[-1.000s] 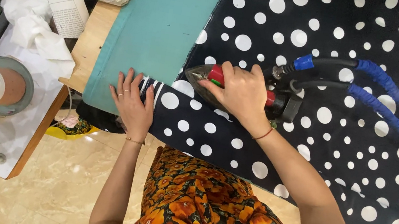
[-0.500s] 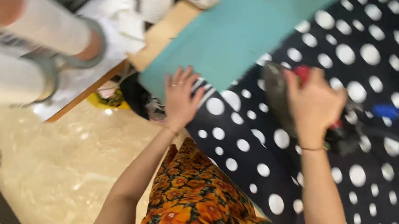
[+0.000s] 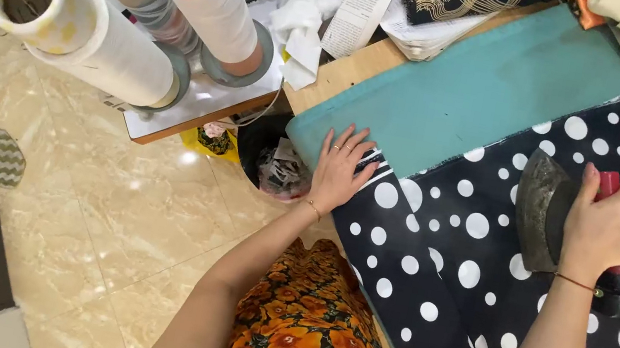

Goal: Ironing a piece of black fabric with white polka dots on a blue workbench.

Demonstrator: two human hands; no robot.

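Right hand (image 3: 607, 228) is wrapped tight round the red handle of a clothes iron (image 3: 543, 209), which sits on the dark polka-dot fabric (image 3: 466, 292) over the teal ironing pad (image 3: 465, 99). Left hand (image 3: 340, 171) is flat, fingers spread, holding nothing — just pressing down the fabric's striped edge at the pad's corner. Big thread cones (image 3: 98, 38) stand off to the left — near a pile of white scraps (image 3: 303, 13)

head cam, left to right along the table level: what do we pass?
Thread cones → white rags → left hand flat on the polka-dot fabric edge → iron → right hand gripping the iron's red handle.
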